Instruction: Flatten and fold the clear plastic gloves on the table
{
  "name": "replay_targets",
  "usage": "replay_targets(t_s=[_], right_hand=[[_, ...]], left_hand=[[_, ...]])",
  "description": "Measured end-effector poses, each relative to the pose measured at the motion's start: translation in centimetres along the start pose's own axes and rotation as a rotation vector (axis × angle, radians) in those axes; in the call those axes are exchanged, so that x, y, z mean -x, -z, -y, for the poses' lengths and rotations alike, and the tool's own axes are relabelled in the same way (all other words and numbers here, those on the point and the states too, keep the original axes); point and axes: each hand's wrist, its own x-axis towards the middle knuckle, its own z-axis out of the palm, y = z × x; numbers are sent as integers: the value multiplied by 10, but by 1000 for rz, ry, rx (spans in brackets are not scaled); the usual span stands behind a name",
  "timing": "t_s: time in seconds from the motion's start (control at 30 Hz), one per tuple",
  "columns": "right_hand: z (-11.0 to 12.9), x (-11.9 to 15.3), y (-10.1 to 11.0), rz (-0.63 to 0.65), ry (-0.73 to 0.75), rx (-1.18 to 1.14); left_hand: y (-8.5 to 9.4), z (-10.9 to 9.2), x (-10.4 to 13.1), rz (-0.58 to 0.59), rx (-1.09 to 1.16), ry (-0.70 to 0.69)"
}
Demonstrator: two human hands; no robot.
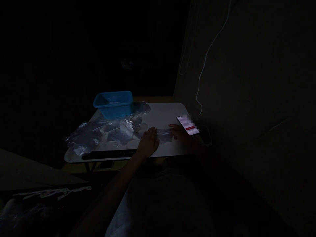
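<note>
The left hand and right hand flank a clear plastic piece on the right half of the white table, seemingly to steady it flat, though whether either pinches it cannot be told

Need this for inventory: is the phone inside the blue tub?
No, the phone is at the right edge of the white table, outside the tub.

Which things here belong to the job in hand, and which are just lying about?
Likely the job:
- clear plastic piece between left hand and right hand
- white table beneath
- perhaps the crumpled plastic

Apparently lying about:
- lit phone
- white cable

Unclear: blue tub.
</note>
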Motion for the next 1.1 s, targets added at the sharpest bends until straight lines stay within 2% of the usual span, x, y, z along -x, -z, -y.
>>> replay_targets(t_s=[0.07, 0.13, 0.3, 0.37, 0.47, 0.6, 0.83, 1.1], right_hand=[[-10, 1, 0, -83, 36, 20], [-20, 4, 1, -180, 133, 110], [-23, 22, -5, -326, 390, 568], [-16, 29, -11, -316, 460, 727], [-6, 37, -24, -219, 573, 929], [-6, 44, -34, -124, 614, 1109], [-14, 46, -26, -19, 590, 1172], [-11, 41, -25, -42, 586, 1156]], left_hand=[[0, -1, 0, 44, -58, 4], [1, -2, 0, 81, -97, 1], [1, -3, 1, 120, -152, -6], [1, -4, 1, 130, -163, -7], [2, -5, 1, 151, -173, -2], [6, -7, 1, 177, -180, 21], [6, -7, 0, 155, -201, 177], [7, -8, 1, 187, -239, 182]])
